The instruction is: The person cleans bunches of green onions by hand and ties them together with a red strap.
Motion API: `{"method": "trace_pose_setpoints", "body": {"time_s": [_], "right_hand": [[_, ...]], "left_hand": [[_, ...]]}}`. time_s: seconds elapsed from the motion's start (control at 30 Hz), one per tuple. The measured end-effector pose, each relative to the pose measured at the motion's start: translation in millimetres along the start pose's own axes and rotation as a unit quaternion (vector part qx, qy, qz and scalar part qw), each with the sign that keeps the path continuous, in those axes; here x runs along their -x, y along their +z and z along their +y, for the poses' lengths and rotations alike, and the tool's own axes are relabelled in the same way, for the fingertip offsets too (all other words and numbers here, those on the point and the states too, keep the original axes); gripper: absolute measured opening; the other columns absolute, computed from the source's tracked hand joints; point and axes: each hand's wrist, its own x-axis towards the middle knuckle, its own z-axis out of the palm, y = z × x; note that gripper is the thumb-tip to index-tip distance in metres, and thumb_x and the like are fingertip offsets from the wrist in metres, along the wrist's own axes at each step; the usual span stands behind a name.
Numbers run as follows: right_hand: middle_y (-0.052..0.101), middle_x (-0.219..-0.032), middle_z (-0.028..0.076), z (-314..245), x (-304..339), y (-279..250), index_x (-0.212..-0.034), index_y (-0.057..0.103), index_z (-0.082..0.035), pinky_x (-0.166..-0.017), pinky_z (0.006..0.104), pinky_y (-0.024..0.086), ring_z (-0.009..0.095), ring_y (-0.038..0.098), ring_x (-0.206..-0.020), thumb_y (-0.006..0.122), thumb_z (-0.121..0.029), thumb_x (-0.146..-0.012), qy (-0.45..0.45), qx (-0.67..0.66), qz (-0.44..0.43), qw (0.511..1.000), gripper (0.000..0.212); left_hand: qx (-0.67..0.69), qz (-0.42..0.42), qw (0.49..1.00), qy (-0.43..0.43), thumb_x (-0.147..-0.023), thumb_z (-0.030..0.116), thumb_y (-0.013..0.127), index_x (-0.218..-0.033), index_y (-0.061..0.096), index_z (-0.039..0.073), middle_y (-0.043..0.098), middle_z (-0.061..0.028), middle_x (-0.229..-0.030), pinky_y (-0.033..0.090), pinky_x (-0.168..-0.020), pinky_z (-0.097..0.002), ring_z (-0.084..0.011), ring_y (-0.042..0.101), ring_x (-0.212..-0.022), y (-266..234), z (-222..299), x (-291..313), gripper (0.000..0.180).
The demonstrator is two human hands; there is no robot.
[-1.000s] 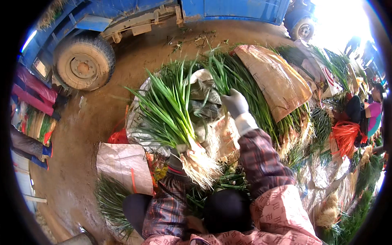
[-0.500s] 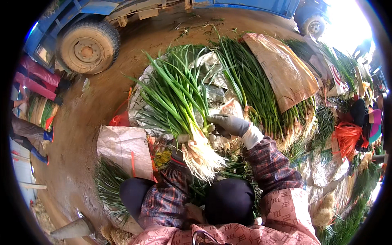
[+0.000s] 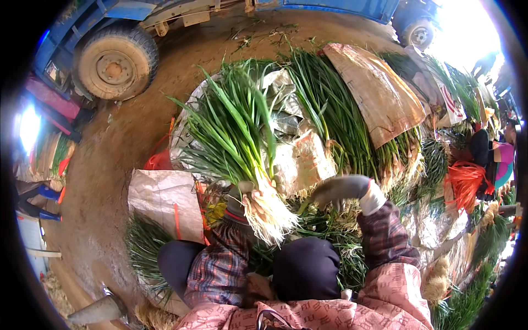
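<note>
My gloved left hand is closed round a bunch of green garlic, gripping it at the pale stems just above the white roots. The leaves fan up and away over the pile, and the roots hang toward my knee. To the right of the bunch, apart from it, is my right hand in a grey glove, its fingers pointing left and smeared by motion. A short green stalk lies by its fingertips; whether the hand grips it I cannot tell. Below that hand are loose green leaves and trimmings.
A large heap of green garlic lies beyond, partly under a tan sack. Red plastic ties sit at the right. A folded sack lies left of my hand. A blue truck's wheel stands far left, with other people's legs at the left edge.
My right hand has left the bunch and moved right and slightly nearer me. The left hand still holds the bunch in nearly the same place.
</note>
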Motion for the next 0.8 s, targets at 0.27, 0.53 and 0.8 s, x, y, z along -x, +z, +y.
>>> {"method": "trace_pose_setpoints", "body": {"time_s": [0.27, 0.53, 0.8], "right_hand": [[0.067, -0.088, 0.008, -58, -73, 8, -0.105, 0.064, 0.002, -0.076, 0.0288, 0.051, 0.016, 0.063, -0.082, 0.059, -0.045, -0.095, -0.107, -0.130, 0.223, 0.960, 0.049], [0.063, -0.083, 0.016, -52, -63, 52, -0.080, 0.065, 0.000, -0.071, 0.0430, 0.052, 0.033, 0.064, -0.072, 0.065, -0.026, -0.088, -0.205, 0.079, 0.249, 0.943, 0.028], [0.067, -0.091, 0.018, 8, -97, -51, -0.094, 0.065, -0.004, -0.074, 0.0441, 0.052, 0.034, 0.066, -0.085, 0.069, -0.043, -0.083, 0.180, 0.193, 0.537, 0.801, 0.041]], "left_hand": [[-0.040, -0.024, 0.997, -0.063, -0.082, 0.026, 0.068, -0.119, 0.055, -0.013, 0.063, -0.0258, -0.111, 0.062, -0.063, -0.0411, -0.0361, 0.067, -0.093, 8, 11, -8, 0.056], [-0.075, 0.180, 0.980, 0.025, -0.073, 0.020, 0.060, -0.112, 0.057, -0.014, 0.066, -0.0265, -0.096, 0.062, -0.054, -0.0382, -0.0364, 0.069, -0.077, 19, -4, 0, 0.051], [-0.034, 0.063, 0.997, -0.007, -0.075, 0.014, 0.067, -0.118, 0.055, -0.011, 0.065, -0.0253, -0.102, 0.060, -0.065, -0.0436, -0.0367, 0.067, -0.084, -19, -1, -17, 0.052]]}}
